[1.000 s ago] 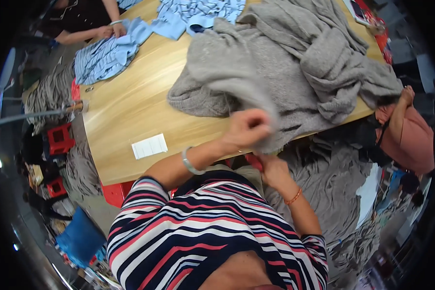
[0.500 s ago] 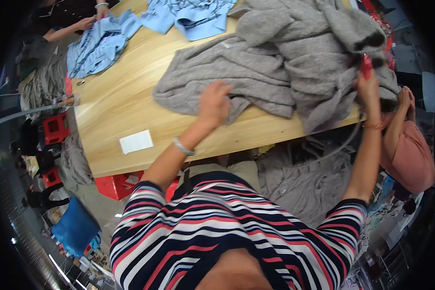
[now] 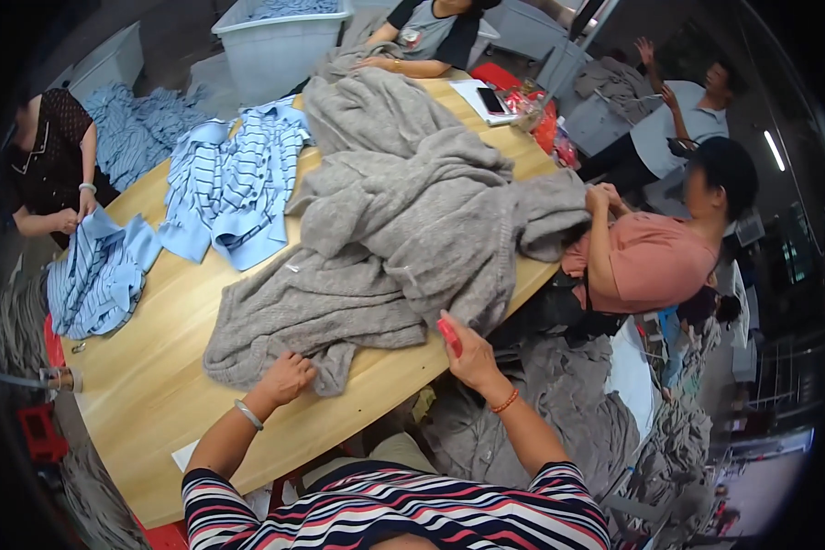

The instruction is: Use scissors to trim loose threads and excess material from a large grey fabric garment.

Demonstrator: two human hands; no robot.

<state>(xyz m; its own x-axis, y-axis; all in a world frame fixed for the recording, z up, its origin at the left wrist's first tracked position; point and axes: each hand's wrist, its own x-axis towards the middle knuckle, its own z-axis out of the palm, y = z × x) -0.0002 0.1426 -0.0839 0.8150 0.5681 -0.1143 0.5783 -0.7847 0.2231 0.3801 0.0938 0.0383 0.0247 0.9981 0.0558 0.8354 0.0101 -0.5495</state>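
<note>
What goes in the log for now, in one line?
left hand: at grey garment, near edge | right hand: gripping red object | on table: blue striped garments

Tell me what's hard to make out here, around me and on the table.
Red object: head view, partly covered by the right hand, so its kind is unclear.
White card: head view, partly hidden by the left forearm.
Small white patch on the gray knitwear: head view, too small to identify.
Striped shirt: head view, cut off by the lower edge.
</note>
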